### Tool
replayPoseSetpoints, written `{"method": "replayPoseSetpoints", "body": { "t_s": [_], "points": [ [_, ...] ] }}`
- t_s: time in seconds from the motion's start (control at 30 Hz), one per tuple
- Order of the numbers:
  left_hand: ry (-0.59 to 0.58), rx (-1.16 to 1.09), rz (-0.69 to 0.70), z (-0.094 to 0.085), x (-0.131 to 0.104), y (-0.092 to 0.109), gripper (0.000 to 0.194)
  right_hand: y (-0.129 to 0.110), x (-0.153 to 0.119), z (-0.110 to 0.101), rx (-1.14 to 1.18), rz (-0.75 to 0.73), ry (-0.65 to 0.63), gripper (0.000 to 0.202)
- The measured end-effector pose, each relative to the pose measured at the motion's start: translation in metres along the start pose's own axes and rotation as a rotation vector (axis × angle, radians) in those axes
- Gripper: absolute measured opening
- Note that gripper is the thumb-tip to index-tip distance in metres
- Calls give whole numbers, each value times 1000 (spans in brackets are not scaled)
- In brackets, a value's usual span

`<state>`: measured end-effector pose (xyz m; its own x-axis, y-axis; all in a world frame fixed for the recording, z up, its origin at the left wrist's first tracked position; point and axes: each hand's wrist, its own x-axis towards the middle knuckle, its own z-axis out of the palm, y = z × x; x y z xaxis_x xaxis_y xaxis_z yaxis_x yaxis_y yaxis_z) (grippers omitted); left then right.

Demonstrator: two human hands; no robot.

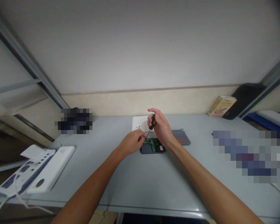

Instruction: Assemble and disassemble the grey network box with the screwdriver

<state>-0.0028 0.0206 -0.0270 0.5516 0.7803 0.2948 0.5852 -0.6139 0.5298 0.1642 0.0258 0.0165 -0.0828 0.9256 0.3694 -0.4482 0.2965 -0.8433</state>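
My right hand is closed round the dark handle of a screwdriver, with one finger stretched out past it. Its thin shaft slants down to the left, toward an opened electronic device with a green circuit board and a dark casing. At the device's upper left corner, the fingers of my left hand are pinched together close to the screwdriver's tip; what they hold, if anything, is too small to tell. Behind lies a white sheet of paper bearing several small dark specks. A dark grey cover with a reddish patch rests partly behind my right wrist.
At the left stand a white power strip with cables and a white flat box. A yellow box leans by a black object at the back right. Blurred-out items lie on both sides of the grey table; a wall rises behind.
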Motion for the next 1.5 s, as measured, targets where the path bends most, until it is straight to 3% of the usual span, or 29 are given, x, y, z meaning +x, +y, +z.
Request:
{"method": "replayPoseSetpoints", "body": {
  "t_s": [0.3, 0.4, 0.6, 0.77, 0.97, 1.5],
  "points": [
    [-7, -5, 8, 0, 1, 0, 24, -6, -12, 7, -225, -35, -137, 33],
    [-11, -17, 24, -1, 0, 0, 23, -7, -13, 7, -262, -33, -119, 33],
    [-4, -12, 23, -1, 0, -1, 24, -7, -13, 10, -103, 61, -163, 44],
    [-3, -27, 27, -1, 0, 0, 24, -9, -15, 7, -8, 91, -219, 27],
    [-5, -40, 11, 1, 0, -1, 22, -5, -13, 7, 1, 48, -98, 28],
    [-2, -29, -5, 2, 0, -1, 23, -3, -11, 6, 16, 87, -70, 45]
  ]
}}
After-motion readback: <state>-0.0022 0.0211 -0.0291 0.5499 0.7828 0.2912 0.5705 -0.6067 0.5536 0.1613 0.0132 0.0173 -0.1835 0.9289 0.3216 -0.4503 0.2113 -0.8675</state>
